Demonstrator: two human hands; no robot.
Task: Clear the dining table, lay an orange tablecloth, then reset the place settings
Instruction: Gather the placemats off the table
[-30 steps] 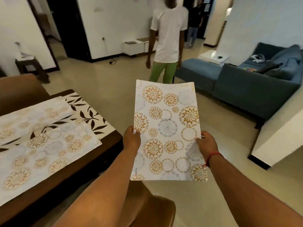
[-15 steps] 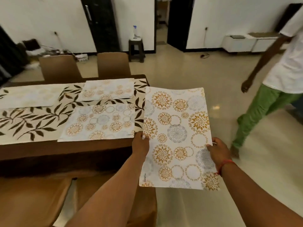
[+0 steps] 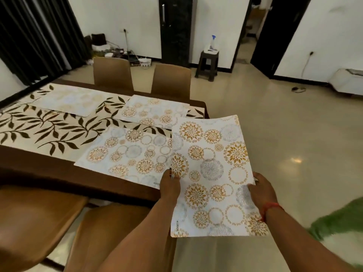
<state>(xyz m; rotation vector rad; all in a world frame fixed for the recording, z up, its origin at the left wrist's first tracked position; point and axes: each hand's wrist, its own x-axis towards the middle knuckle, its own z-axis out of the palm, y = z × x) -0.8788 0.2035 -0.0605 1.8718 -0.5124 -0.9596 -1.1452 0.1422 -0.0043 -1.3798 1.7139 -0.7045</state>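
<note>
Both hands, left hand [image 3: 170, 185] and right hand [image 3: 260, 190], grip one floral placemat [image 3: 212, 173] off the table's [image 3: 49, 169] near right corner. Clearing stage, apparently; three mats remain. Next: gather those.

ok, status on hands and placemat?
Left hand and right hand grip held placemat, off table's end. Three placemats on leaf runner. Nothing blocking.
</note>
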